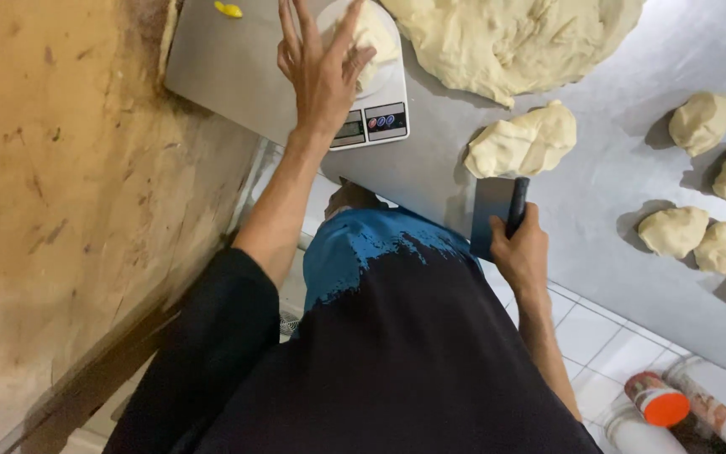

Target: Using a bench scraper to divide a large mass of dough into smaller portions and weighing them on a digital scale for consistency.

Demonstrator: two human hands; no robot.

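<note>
- My right hand [521, 252] is nearest me at the counter [598, 176] edge, fingers wrapped shut round the dark handle of the scraper [497, 214], blade flat and pointing away from me.
- Just beyond the blade tip sits a cut lump [521, 141] of dough, close to the blade but not touching it as far as I can tell.
- Out to the right of those fingers lie the portions [699, 219], rough pale balls, each apart or only just touching its neighbour.
- My left hand [323, 71] is further off, over the scale [342, 80], fingers spread wide and holding nothing; the fingertips rest on or just above the piece [373, 38] lying on the round white pan.
- To weigh well I judge I should lift those fingers clear of the piece, so no pressure adds to the reading, and keep the palm off the display below the pan.
- I would keep the scraper still and low while I read, so its blade does not drag the lump.
- The piece is pale cream, soft and lumpy, with a matt, slightly floury skin; it is partly hidden by my fingers, so I cannot tell its full shape.
- Beyond my left fingertips, to their right, the big mass [514, 38] spreads wide and wrinkled, the same cream colour.
- Left of those fingers, a small yellow bit [228, 9] lies on the counter's far corner.
</note>
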